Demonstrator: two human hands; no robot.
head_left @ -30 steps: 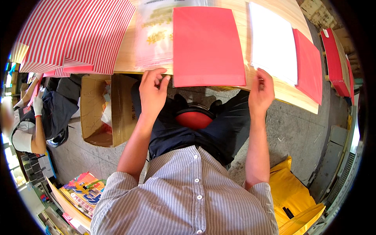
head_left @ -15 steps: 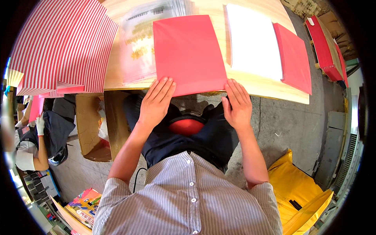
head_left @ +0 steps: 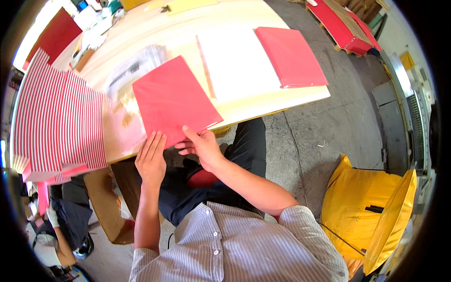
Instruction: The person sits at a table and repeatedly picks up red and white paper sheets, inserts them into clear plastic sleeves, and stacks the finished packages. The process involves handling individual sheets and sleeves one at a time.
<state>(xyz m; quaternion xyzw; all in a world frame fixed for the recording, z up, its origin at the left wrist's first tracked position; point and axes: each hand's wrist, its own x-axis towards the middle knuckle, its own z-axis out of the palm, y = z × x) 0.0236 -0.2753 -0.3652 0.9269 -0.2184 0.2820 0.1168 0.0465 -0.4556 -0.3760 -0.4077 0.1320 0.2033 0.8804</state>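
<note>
Head view: we see a red paper sheet [head_left: 173, 99] lying on the wooden table [head_left: 244, 108], over its near edge | left hand [head_left: 151, 157] flat, fingers spread, touching its corner | right hand [head_left: 201, 145] pinching its lower edge.

The red sheet [head_left: 171, 98] covers part of a blurred stack of clear-wrapped printed sheets [head_left: 127, 89], whose print is too smeared to make out. The right hand [head_left: 202, 145] has its fingertips tucked under the red sheet's near edge, out of sight. At the table's [head_left: 155, 28] far edge, small items [head_left: 94, 28] are too small to identify.
</note>
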